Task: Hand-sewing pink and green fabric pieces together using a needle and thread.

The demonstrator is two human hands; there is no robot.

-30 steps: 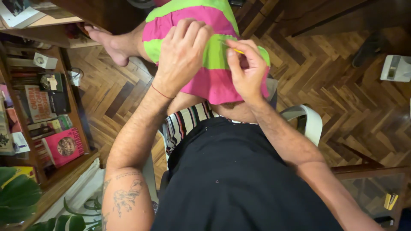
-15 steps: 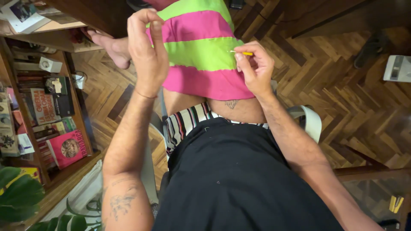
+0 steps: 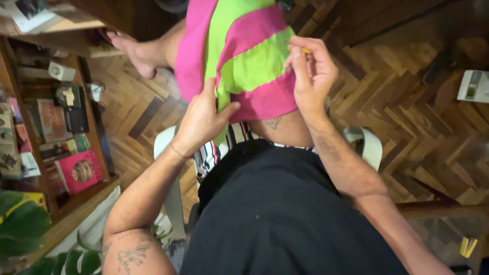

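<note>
Two hands: left (image 3: 204, 119) pinches pink-green cloth (image 3: 244, 61), right (image 3: 310, 71) grips half-hidden yellow tool (image 3: 306, 51).

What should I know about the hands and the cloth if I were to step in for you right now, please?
Left hand: pinching the lower left edge of the pink and green striped cloth.
Right hand: at the cloth's right edge, fingers closed on a thin yellow tool; what kind is unclear.
The cloth lies draped over the lap, above a white chair on the wooden floor.
How much work on the cloth is finished cannot be told.
</note>
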